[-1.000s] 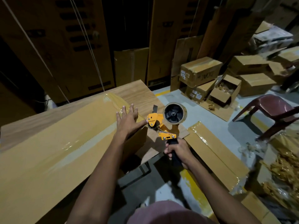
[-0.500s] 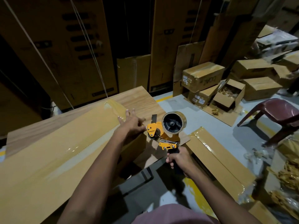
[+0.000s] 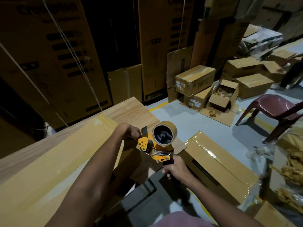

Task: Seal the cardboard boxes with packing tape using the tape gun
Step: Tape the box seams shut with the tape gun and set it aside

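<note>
The long, flat brown cardboard box (image 3: pixel 54 163) lay along the pale wood-grain table (image 3: pixel 129 110), its top already glossy with a strip of clear packing tape, and everything else is placed here by that box. At its far right end, the left hand (image 3: pixel 129 131) rested on the corner with its fingers curled down over the edge, apparently pressing the cardboard or the tape end; whether they pinched anything could not be told, since the fingertips were hidden behind the knuckles. Just beside that hand, off the box's end face, the orange and black tape gun (image 3: pixel 157 145) with its roll of brown tape (image 3: pixel 164 134) was held nose toward the box, likely so the tape could be carried down over the end or cut there. The right hand (image 3: pixel 174 167) clenched firmly around the gun's dark handle, below and to the right of the box's end. Beyond the gun, a second taped cardboard box (image 3: pixel 219 164) sat lower, near the floor, probably finished. Well beyond the box's end stood a maroon plastic chair (image 3: pixel 277 105) and stacked cartons (image 3: pixel 195 77).
</note>
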### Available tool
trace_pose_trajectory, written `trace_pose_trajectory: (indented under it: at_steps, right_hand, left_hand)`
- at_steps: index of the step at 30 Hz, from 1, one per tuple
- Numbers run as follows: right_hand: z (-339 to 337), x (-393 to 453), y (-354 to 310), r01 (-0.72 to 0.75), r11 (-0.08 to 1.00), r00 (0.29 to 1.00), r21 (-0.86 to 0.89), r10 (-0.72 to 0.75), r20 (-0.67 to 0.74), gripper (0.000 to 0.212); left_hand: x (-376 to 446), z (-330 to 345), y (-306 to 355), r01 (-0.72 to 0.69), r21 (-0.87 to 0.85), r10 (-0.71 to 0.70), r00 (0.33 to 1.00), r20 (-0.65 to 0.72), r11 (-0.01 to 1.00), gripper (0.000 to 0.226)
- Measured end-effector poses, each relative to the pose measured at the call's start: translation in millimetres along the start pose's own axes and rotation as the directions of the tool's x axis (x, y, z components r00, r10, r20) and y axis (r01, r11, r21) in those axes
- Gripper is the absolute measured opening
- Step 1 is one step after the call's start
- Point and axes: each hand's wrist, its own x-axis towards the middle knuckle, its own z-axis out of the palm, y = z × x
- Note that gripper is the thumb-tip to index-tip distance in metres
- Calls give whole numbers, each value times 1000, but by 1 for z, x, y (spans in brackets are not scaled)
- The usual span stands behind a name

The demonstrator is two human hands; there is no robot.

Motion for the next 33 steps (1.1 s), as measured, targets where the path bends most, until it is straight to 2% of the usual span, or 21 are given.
trace_pose_trajectory:
  at_steps: [4, 9, 13, 20, 23, 25, 28, 31, 33]
  right_hand:
    - [-2, -3, -3, 24, 999, 999, -39, -25, -36, 18]
    - [0, -7, -5, 61, 990, 991, -130, -75, -109, 19]
    - [1, -8, -4, 28, 993, 992, -116, -42, -116, 15]
    - [-3, -7, -16, -35, 994, 997, -100, 27, -79, 13]
    - [-6, -9, -23, -70, 995, 997, -76, 67, -46, 13]
    - [-9, -9, -27, -69, 992, 997, -106, 66, -31, 12]
    - [-12, -11, -29, -46, 986, 999, -157, 42, -27, 5]
    - [-15, -17, -29, -42, 982, 999, -185, 34, -43, 6]
    - [-19, -24, -28, -59, 982, 997, -181, 50, -56, 9]
  left_hand:
    - [7, 1, -2, -19, -9, 19, 1000, 6, 1000, 12]
    - [14, 1, -9, -38, -94, 39, 999, 7, 995, 30]
    - [17, 2, -12, -53, -193, 54, 999, 3, 980, 17]
    - [37, 16, -30, -95, -424, 75, 995, -65, 901, 22]
    - [34, 17, -29, -130, -444, 97, 991, -97, 887, 24]
    - [38, 18, -29, -135, -477, 97, 990, -104, 869, 6]
    - [45, 22, -31, -115, -516, 57, 990, -126, 849, 16]
    - [52, 21, -31, -134, -474, 85, 989, -123, 870, 18]
    - [55, 20, -32, -143, -438, 102, 988, -117, 888, 8]
